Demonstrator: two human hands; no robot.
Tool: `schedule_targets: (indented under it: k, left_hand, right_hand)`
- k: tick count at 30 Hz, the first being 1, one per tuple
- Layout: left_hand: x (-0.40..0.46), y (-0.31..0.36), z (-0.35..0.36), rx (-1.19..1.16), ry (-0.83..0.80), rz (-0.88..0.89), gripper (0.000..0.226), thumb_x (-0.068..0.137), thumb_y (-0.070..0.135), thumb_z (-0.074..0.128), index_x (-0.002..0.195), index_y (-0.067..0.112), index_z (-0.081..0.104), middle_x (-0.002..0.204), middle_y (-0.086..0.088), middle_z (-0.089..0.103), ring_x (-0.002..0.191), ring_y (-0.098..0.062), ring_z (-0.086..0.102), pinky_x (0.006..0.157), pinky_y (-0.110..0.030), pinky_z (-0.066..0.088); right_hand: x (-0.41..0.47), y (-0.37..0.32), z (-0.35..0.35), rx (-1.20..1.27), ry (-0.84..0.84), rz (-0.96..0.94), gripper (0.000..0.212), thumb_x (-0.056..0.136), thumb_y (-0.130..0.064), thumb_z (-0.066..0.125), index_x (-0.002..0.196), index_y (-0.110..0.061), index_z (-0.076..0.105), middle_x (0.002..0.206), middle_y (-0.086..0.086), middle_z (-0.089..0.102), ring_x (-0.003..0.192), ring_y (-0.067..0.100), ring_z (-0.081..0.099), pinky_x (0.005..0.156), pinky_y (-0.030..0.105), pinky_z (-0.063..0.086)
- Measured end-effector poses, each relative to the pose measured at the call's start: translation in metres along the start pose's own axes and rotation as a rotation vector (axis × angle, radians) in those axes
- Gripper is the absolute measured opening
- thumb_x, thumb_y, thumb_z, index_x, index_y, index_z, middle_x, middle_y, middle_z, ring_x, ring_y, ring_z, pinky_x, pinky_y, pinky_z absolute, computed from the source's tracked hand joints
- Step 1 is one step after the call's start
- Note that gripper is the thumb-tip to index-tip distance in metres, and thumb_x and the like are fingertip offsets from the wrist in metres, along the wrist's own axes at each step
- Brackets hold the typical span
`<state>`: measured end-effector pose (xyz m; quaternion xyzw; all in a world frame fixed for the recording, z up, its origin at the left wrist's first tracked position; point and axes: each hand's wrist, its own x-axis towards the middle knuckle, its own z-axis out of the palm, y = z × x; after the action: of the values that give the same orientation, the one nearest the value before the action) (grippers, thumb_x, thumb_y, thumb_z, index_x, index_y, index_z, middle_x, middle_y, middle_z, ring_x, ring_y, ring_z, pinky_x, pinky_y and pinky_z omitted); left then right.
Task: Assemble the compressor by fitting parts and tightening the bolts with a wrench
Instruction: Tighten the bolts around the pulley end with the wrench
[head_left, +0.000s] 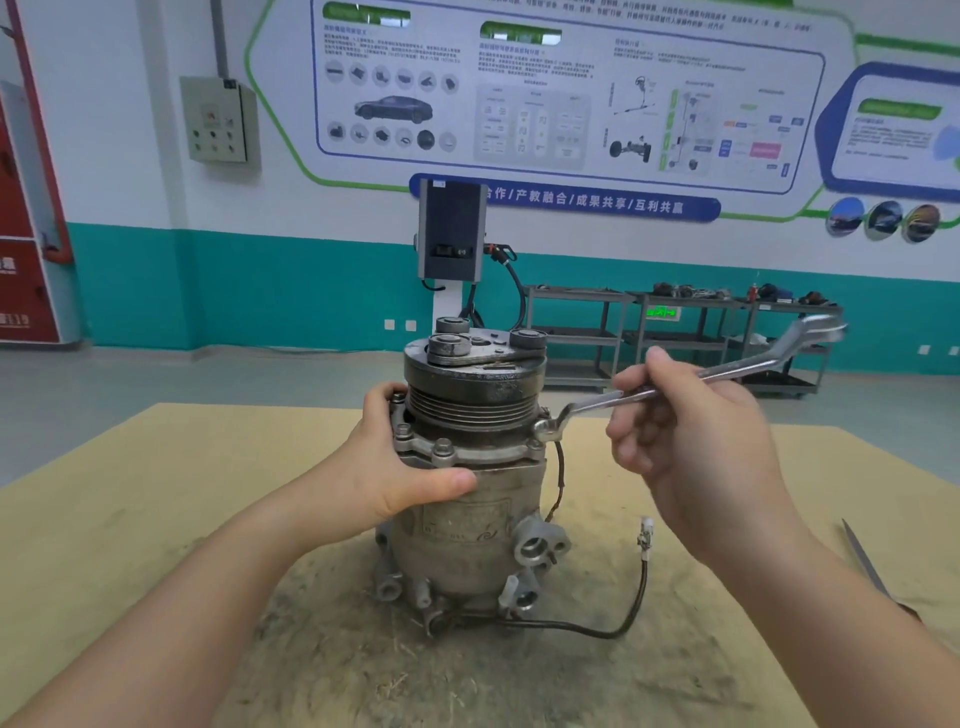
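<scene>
My right hand (691, 441) pinches the wrench (675, 387), its ring on a bolt (540, 431). My left hand (400, 462) grips the compressor (467, 499), upright on the table (156, 493).

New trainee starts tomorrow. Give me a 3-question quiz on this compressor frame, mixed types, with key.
1. True or false: the ring end of the wrench sits on a bolt at the right side of the flange.
2. What is the left hand doing?
A. Lifting the pulley
B. Steadying the compressor body, thumb across its front
C. Holding the loose wire
3. Fill in: the right hand holds the wrench by its ____, fingers curled over it.

Key:
1. True
2. B
3. shaft
</scene>
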<state>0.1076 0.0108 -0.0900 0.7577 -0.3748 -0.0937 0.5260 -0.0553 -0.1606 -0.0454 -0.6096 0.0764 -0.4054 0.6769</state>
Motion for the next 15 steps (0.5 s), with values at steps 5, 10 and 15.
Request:
schedule_targets:
  k: [5,10,15]
  left_hand:
    - [0.001,-0.001,0.001,0.018,0.03,-0.008,0.111,0.041,0.068,0.08,0.121,0.051,0.006,0.112,0.037,0.036,0.101,0.013,0.048,0.077,-0.006,0.038]
    - [0.002,-0.002,-0.001,0.025,0.029,-0.012,0.106,0.046,0.061,0.079,0.122,0.049,0.007,0.108,0.039,0.033,0.094,0.02,0.046,0.07,-0.002,0.039]
    - [0.001,-0.001,-0.001,0.012,0.014,-0.02,0.109,0.043,0.063,0.079,0.122,0.051,0.007,0.122,0.022,0.04,0.105,0.005,0.05,0.089,-0.013,0.036]
  right_hand:
    - [0.014,0.012,-0.007,0.269,-0.068,0.279,0.03,0.101,-0.02,0.044,0.079,-0.005,0.058,0.049,0.007,0.05,0.037,0.013,0.04,0.035,0.018,0.029]
    - [0.02,0.019,-0.01,0.39,-0.113,0.405,0.027,0.099,-0.018,0.044,0.079,-0.006,0.056,0.049,0.004,0.047,0.036,0.011,0.036,0.033,0.019,0.027]
    - [0.003,0.047,-0.001,0.176,0.031,-0.092,0.035,0.1,-0.026,0.043,0.072,-0.017,0.061,0.044,0.004,0.05,0.035,0.014,0.04,0.041,0.024,0.032]
